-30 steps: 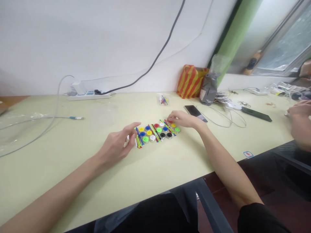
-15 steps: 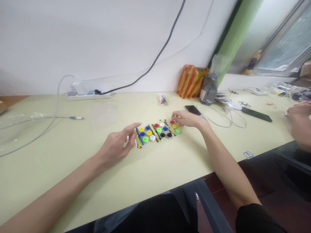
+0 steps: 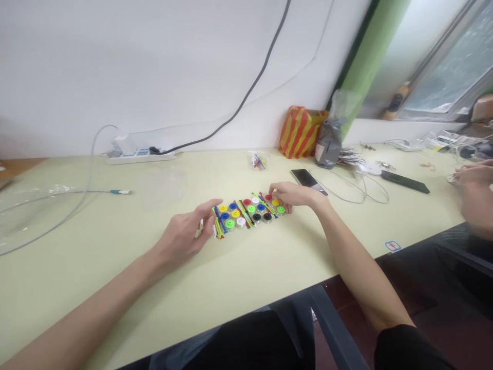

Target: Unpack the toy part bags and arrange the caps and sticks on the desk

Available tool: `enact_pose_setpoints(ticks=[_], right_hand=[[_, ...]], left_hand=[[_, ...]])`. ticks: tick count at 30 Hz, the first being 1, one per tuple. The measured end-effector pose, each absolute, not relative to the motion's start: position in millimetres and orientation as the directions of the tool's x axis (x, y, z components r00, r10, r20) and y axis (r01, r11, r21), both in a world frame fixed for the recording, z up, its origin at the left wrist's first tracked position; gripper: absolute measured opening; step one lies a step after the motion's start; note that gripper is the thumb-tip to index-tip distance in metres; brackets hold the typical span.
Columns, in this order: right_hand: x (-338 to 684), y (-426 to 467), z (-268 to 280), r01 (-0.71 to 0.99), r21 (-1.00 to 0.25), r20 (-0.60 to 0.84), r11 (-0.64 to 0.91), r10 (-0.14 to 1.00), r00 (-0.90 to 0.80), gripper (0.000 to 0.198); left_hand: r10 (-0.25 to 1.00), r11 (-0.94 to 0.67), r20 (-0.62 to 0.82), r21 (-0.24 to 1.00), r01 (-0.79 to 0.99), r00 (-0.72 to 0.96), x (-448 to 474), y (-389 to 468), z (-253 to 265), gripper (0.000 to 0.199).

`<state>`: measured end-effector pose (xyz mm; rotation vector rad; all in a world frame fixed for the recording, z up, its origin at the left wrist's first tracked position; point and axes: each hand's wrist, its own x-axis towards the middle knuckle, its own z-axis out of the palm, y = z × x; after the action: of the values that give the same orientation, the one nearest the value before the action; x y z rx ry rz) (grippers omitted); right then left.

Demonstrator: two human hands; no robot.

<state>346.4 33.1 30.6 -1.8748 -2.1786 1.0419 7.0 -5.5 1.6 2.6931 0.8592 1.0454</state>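
Note:
A slanted band of colourful pieces lies on the table: round knobs on clear bases, such as a yellow knob [image 3: 235, 214], a white knob [image 3: 241, 222] and a black knob [image 3: 267, 218], with bundles of thin coloured sticks [image 3: 245, 213] between them. At the band's left end, my left hand [image 3: 187, 228] curves with thumb and index finger apart, beside more coloured sticks [image 3: 219, 224]. My right hand [image 3: 289, 195] is bent over the right end, its fingertips by a red knob [image 3: 268, 197]. The undersides of its fingers are partly hidden; no lifted piece shows.
Behind the band lie a small clear bag of coloured pieces [image 3: 257, 161] and a phone [image 3: 308, 181]. A striped bag [image 3: 302, 132] and a grey bag [image 3: 328, 144] stand by the wall. A power strip [image 3: 140, 155] is back left. Another person's hand [image 3: 477, 180] is at right.
The view has shifted slightly. My right hand has moved a little left and its fingers have spread slightly over the right end. My left hand stays about where it was.

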Motion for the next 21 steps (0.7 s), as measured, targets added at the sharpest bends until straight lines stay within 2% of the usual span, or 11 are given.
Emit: enact_pose_setpoints(ticks=[13,21], right_hand=[[343.5,30.7,37.6,0.847,-0.531,-0.362,0.038,0.893,-0.267,0.043],[342.3,27.8,39.8,0.835,-0.550,-0.359,0.026,0.895,-0.264,0.042]], left_hand=[[0.550,-0.831,0.574,0.302,0.467,0.607,7.4,-6.5,2.3,0.036],[0.542,-0.830,0.585,0.260,0.493,0.604,7.9,-7.9,3.5,0.034]])
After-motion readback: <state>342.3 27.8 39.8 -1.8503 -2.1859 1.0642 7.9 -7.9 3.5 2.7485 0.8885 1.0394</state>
